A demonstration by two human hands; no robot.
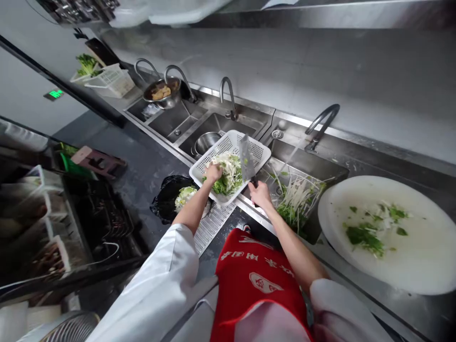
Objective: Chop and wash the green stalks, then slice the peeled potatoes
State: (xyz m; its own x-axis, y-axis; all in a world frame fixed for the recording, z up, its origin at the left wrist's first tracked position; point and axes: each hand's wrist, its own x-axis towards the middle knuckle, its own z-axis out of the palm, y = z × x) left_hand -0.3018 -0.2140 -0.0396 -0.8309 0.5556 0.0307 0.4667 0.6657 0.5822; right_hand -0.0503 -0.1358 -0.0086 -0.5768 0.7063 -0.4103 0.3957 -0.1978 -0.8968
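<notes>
My left hand (213,172) is down in a white perforated basket (262,153), its fingers closed around part of a heap of chopped greens (229,170) with pale stems. Some of those fingers are hidden among the leaves. In my right hand (261,194) is the dark handle of a cleaver (246,159). The wide blade points up over the right side of the basket, with green bits stuck to it. Long-stemmed leafy greens (295,199) lie in the sink just right of my right hand.
A round white cutting board (423,251) with leaf scraps is at the right. Water runs from a faucet (323,124) into the sink. A steel pot (206,141) stands in the middle sink. On the floor are a black bag (166,194) with scraps and a stool (94,161).
</notes>
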